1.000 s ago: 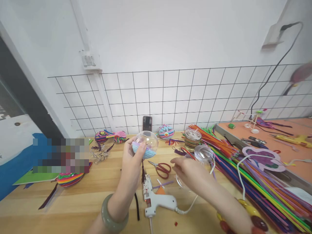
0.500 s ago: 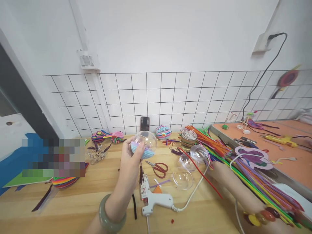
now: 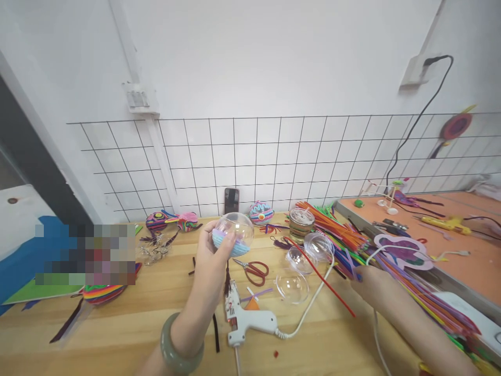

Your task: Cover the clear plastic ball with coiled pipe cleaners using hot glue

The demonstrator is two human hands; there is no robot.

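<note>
My left hand (image 3: 216, 245) is closed around a clear plastic ball (image 3: 239, 225), its thumb pressed on the near side. Light blue and lilac pipe cleaners (image 3: 229, 245) line the lower part of the ball, and a dark tassel (image 3: 227, 279) hangs beneath. On the right, my right hand (image 3: 366, 282) reaches into a pile of coloured pipe cleaners (image 3: 395, 279), beside some purple ones (image 3: 349, 265). Its fingers are mostly hidden, so I cannot see whether they hold any. A white glue gun (image 3: 254, 319) lies below the ball, near red-handled scissors (image 3: 256, 272).
Clear plastic half-shells (image 3: 293, 288), a red pipe cleaner (image 3: 321, 277) and a lidded glass jar (image 3: 301, 224) stand between my hands. A white cord (image 3: 309, 313) loops over the table. A phone (image 3: 231, 200) leans on the wall grid, near a finished striped ball (image 3: 261, 213).
My right hand has moved slightly right within the pipe cleaner pile, and purple ones now show beside it. My left hand still holds the ball, nearly unmoved.
</note>
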